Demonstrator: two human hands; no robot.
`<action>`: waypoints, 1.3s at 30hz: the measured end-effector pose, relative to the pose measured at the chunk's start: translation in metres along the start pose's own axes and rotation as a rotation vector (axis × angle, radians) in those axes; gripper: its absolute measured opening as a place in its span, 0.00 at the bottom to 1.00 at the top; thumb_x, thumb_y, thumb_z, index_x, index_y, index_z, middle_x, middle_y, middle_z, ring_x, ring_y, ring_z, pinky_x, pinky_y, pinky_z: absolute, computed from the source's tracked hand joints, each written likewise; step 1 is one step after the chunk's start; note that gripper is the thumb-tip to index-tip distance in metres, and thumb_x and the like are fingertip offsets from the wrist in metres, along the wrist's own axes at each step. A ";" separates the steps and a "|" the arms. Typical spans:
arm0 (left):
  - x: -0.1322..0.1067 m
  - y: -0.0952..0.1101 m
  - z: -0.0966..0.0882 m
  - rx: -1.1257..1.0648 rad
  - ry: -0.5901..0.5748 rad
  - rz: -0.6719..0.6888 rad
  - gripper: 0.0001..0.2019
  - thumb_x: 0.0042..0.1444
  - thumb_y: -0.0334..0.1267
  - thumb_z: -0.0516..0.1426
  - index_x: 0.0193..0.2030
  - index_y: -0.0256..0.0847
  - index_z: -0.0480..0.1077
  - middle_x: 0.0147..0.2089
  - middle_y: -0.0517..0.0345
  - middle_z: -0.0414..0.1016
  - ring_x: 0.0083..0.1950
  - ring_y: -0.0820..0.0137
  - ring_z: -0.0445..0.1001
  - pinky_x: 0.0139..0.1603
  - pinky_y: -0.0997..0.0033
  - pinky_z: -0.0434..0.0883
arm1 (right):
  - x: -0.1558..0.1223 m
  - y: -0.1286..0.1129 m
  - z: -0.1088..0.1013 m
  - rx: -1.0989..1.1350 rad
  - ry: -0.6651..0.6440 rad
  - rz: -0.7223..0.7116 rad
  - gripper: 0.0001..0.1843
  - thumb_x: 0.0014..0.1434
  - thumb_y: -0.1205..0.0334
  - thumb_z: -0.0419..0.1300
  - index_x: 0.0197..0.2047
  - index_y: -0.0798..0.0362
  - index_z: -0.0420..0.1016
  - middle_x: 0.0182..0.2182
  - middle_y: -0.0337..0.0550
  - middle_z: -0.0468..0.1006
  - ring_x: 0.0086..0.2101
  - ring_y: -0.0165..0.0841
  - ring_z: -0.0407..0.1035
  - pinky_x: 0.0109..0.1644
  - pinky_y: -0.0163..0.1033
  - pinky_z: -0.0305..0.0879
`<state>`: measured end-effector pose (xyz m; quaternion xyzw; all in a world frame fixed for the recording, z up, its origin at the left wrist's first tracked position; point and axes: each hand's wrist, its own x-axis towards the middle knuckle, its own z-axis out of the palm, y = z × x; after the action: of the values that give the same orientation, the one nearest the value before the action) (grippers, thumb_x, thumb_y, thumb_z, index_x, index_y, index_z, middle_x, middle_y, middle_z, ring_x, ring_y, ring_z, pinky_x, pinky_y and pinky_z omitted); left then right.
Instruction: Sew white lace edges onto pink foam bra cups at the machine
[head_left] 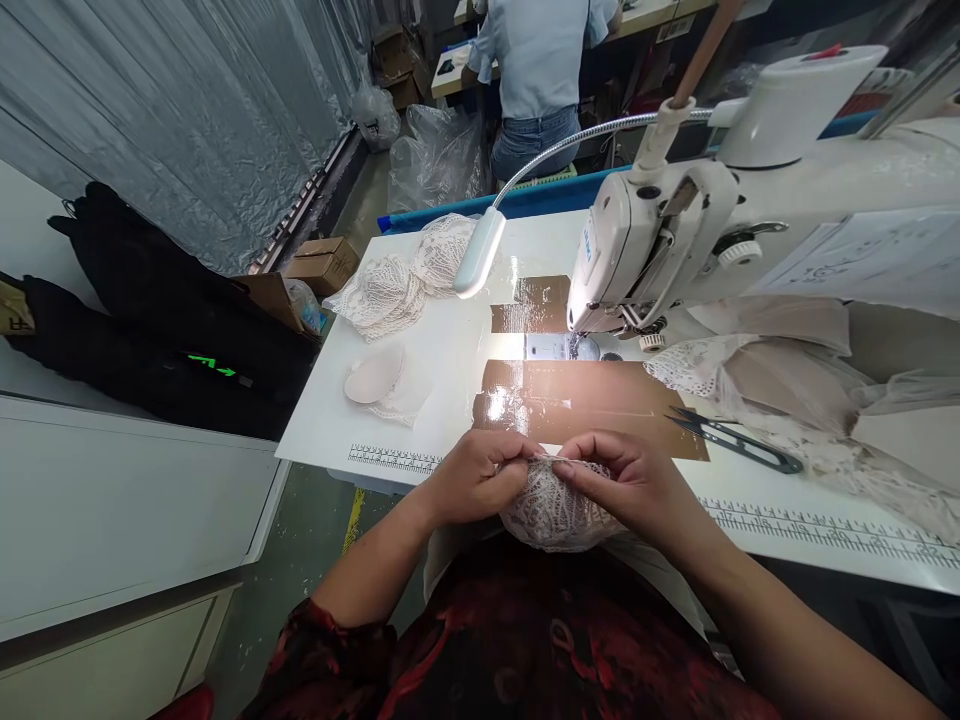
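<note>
A white lace bra cup (556, 510) hangs at the front edge of the sewing table, its upper edge pinched between both of my hands. My left hand (484, 475) is closed on the left end of that edge, thumb against fingers. On the right end, my right hand (626, 475) pinches the lace the same way, close to the left. Just beyond my fingers lies shiny brown tape (585, 395) on the table. The sewing machine's needle area (576, 342) is beyond that, lit by a lamp (480, 255).
Finished-looking lace cups (386, 290) lie at the table's back left, with a pale smooth cup (375, 377) nearer. Black thread snips (739, 440) rest on the right, beside heaped lace and fabric (787, 370). Another person (536, 70) sits at a table behind.
</note>
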<state>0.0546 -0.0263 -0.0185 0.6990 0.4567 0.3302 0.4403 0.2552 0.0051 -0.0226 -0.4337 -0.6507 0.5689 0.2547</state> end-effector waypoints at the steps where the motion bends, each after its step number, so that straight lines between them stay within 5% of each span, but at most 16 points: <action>1: 0.000 -0.001 -0.002 0.008 0.030 -0.002 0.11 0.54 0.28 0.51 0.38 0.36 0.74 0.35 0.56 0.75 0.36 0.71 0.71 0.39 0.74 0.67 | 0.000 0.000 -0.001 0.018 -0.001 0.012 0.14 0.53 0.50 0.62 0.28 0.53 0.74 0.22 0.38 0.72 0.24 0.28 0.63 0.26 0.33 0.59; 6: 0.003 0.002 -0.008 -0.097 -0.025 -0.016 0.13 0.51 0.37 0.60 0.44 0.35 0.72 0.41 0.53 0.74 0.42 0.68 0.71 0.45 0.70 0.68 | 0.000 -0.001 -0.002 0.085 -0.025 0.020 0.15 0.52 0.50 0.63 0.28 0.54 0.74 0.21 0.37 0.70 0.23 0.27 0.61 0.25 0.32 0.58; 14: 0.011 0.000 0.005 -0.402 -0.111 -0.149 0.15 0.53 0.47 0.60 0.34 0.33 0.74 0.31 0.55 0.70 0.31 0.73 0.66 0.32 0.74 0.64 | 0.000 0.004 -0.006 0.261 -0.088 0.059 0.15 0.49 0.49 0.65 0.28 0.53 0.72 0.22 0.35 0.67 0.24 0.26 0.59 0.26 0.32 0.56; 23: 0.019 -0.013 0.036 -0.602 0.150 -0.204 0.16 0.51 0.47 0.62 0.26 0.35 0.66 0.23 0.64 0.60 0.25 0.79 0.56 0.26 0.76 0.56 | 0.011 0.020 -0.004 0.666 -0.127 0.221 0.16 0.48 0.51 0.67 0.30 0.53 0.69 0.22 0.33 0.68 0.23 0.25 0.61 0.26 0.32 0.58; 27: 0.020 -0.011 0.008 -0.658 0.364 -0.303 0.16 0.49 0.48 0.61 0.27 0.37 0.64 0.24 0.64 0.64 0.24 0.77 0.61 0.27 0.76 0.60 | 0.014 0.024 -0.024 0.532 -0.019 0.143 0.16 0.49 0.50 0.67 0.35 0.52 0.73 0.29 0.37 0.74 0.28 0.27 0.67 0.33 0.33 0.64; 30: 0.023 -0.001 -0.034 -0.407 0.612 -0.280 0.13 0.53 0.46 0.59 0.29 0.38 0.65 0.24 0.64 0.65 0.25 0.76 0.63 0.28 0.75 0.62 | 0.013 0.027 -0.048 0.388 0.100 0.091 0.17 0.50 0.48 0.66 0.37 0.52 0.75 0.34 0.43 0.77 0.35 0.33 0.71 0.41 0.39 0.68; 33: 0.042 0.004 -0.058 0.184 0.749 -0.096 0.13 0.58 0.43 0.55 0.26 0.39 0.64 0.23 0.64 0.62 0.26 0.75 0.61 0.30 0.75 0.61 | 0.012 0.026 -0.065 0.122 0.181 0.030 0.18 0.51 0.46 0.64 0.38 0.51 0.75 0.35 0.44 0.77 0.36 0.35 0.71 0.40 0.40 0.68; 35: 0.064 -0.001 -0.050 0.615 0.629 0.024 0.13 0.59 0.39 0.52 0.24 0.39 0.64 0.24 0.60 0.62 0.28 0.72 0.62 0.32 0.72 0.61 | 0.016 0.020 -0.071 -0.081 0.176 -0.025 0.16 0.55 0.47 0.61 0.39 0.50 0.75 0.36 0.44 0.78 0.37 0.36 0.71 0.39 0.40 0.67; 37: 0.090 -0.011 -0.027 0.965 0.361 0.075 0.12 0.60 0.34 0.50 0.25 0.39 0.65 0.27 0.54 0.67 0.32 0.68 0.65 0.35 0.68 0.62 | 0.024 0.012 -0.074 -0.266 0.127 -0.081 0.14 0.58 0.50 0.56 0.41 0.49 0.74 0.38 0.44 0.78 0.37 0.36 0.71 0.38 0.40 0.66; 39: 0.112 -0.022 0.004 1.112 0.147 0.052 0.10 0.58 0.29 0.50 0.26 0.37 0.67 0.28 0.50 0.69 0.33 0.65 0.67 0.33 0.67 0.63 | 0.035 0.005 -0.075 -0.440 0.093 -0.108 0.12 0.60 0.54 0.53 0.41 0.48 0.74 0.38 0.42 0.79 0.35 0.35 0.71 0.37 0.40 0.65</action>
<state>0.0908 0.0806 -0.0336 0.8122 0.5740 0.0982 -0.0356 0.3009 0.0734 -0.0168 -0.4692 -0.7689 0.3780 0.2139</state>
